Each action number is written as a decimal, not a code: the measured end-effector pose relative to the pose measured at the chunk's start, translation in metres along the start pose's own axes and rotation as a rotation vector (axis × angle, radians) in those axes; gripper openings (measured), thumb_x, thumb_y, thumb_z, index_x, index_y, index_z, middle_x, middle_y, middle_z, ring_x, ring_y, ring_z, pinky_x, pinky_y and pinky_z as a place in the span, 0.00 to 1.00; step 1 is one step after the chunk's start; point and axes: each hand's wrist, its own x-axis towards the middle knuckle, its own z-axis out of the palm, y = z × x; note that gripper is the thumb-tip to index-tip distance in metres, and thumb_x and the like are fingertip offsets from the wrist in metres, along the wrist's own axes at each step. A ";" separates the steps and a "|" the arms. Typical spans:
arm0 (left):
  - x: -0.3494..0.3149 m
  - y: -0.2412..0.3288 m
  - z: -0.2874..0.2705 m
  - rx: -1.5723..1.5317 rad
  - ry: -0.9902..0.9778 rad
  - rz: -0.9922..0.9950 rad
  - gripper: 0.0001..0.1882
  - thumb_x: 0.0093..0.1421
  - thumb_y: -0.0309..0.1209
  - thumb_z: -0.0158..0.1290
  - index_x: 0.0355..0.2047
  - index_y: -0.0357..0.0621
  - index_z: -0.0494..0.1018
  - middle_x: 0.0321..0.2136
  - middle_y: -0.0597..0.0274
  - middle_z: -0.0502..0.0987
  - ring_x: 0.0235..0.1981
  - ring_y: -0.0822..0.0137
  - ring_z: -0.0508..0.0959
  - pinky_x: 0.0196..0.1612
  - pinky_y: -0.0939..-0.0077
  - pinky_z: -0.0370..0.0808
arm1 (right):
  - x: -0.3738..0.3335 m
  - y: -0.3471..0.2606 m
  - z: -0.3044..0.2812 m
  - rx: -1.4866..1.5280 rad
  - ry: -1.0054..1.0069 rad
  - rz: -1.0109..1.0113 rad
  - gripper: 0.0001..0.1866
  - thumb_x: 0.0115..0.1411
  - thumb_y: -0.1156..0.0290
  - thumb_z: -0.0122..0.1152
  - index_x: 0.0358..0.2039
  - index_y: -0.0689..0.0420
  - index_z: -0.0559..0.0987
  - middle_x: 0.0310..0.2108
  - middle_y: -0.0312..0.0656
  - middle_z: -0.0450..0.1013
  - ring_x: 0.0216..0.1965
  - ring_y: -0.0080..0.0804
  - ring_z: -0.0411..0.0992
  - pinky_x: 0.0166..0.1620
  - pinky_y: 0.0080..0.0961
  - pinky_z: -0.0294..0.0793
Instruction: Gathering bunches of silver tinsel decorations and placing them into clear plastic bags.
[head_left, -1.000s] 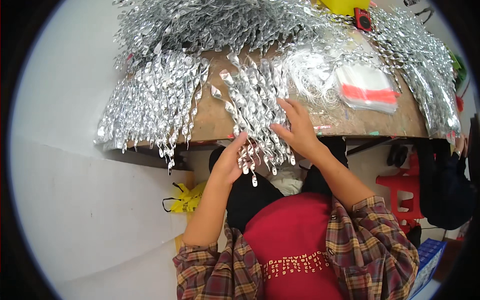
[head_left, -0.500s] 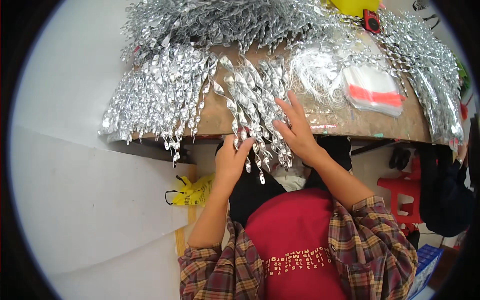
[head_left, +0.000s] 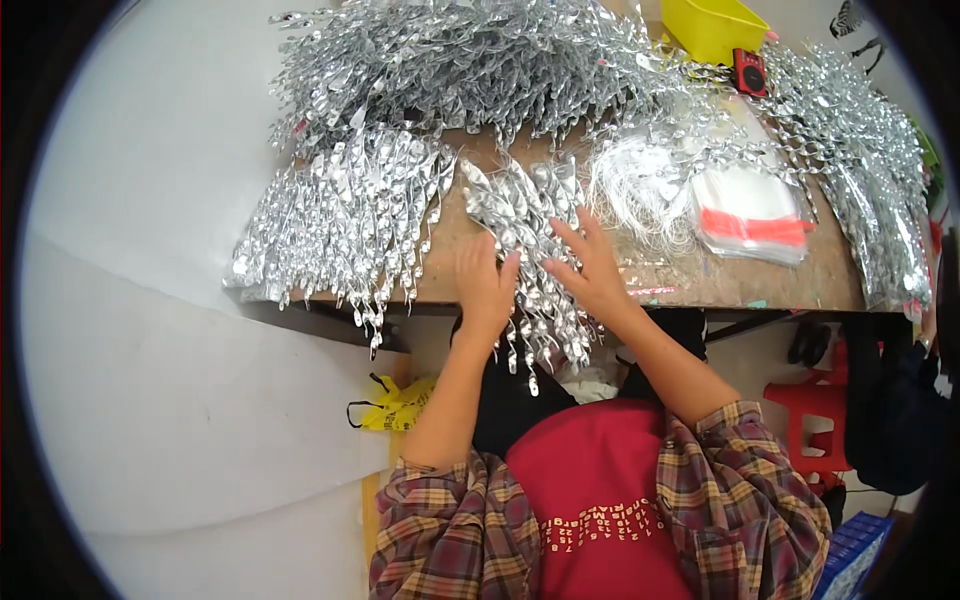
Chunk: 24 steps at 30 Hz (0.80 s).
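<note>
A small bunch of twisted silver foil strips (head_left: 535, 235) lies on the brown table, its lower ends hanging past the front edge. My left hand (head_left: 485, 287) is at the bunch's left side, fingers stretched forward and thumb against the strips. On the opposite side my right hand (head_left: 594, 275) has its fingers spread, the tips touching the foil. Neither hand is closed round a strip. To the left, a larger row of similar twisted silver strips (head_left: 340, 215) drapes over the table edge.
A big heap of silver strips (head_left: 480, 70) covers the back of the table (head_left: 740, 288). White string (head_left: 640, 190) and clear plastic bags with a red band (head_left: 750, 215) lie right. Behind are a yellow bin (head_left: 712, 30) and a red device (head_left: 749, 72). A person's dark sleeve (head_left: 890, 410) shows far right.
My left hand has moved up along the bunch from its lower ends, and its fingers have straightened. The right hand stays beside the strips. The whole view has shifted slightly.
</note>
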 end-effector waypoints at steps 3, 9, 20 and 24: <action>-0.001 0.005 0.011 -0.077 -0.113 -0.084 0.26 0.63 0.39 0.48 0.54 0.30 0.64 0.52 0.42 0.69 0.55 0.48 0.66 0.57 0.63 0.61 | -0.002 0.005 -0.002 -0.031 -0.017 -0.015 0.29 0.57 0.59 0.59 0.59 0.50 0.67 0.65 0.57 0.47 0.66 0.54 0.46 0.65 0.44 0.45; 0.011 0.027 0.009 -0.883 -0.076 -0.315 0.31 0.64 0.40 0.48 0.59 0.28 0.57 0.61 0.43 0.58 0.63 0.56 0.57 0.63 0.68 0.52 | -0.002 -0.021 -0.003 0.107 -0.011 -0.025 0.39 0.54 0.72 0.55 0.66 0.56 0.51 0.67 0.54 0.44 0.68 0.50 0.41 0.66 0.36 0.44; 0.018 0.044 0.006 -0.751 -0.143 -0.314 0.31 0.56 0.28 0.54 0.59 0.33 0.60 0.60 0.45 0.58 0.61 0.57 0.59 0.62 0.68 0.55 | -0.007 -0.015 -0.004 0.210 0.030 -0.004 0.33 0.55 0.70 0.53 0.62 0.57 0.60 0.65 0.56 0.49 0.67 0.55 0.45 0.66 0.41 0.44; 0.013 0.044 0.011 -0.538 -0.094 -0.279 0.30 0.55 0.27 0.54 0.58 0.34 0.62 0.61 0.39 0.54 0.63 0.51 0.57 0.62 0.67 0.54 | -0.007 -0.013 -0.006 -0.061 0.092 -0.040 0.29 0.59 0.63 0.54 0.60 0.57 0.63 0.61 0.58 0.56 0.64 0.57 0.49 0.63 0.47 0.47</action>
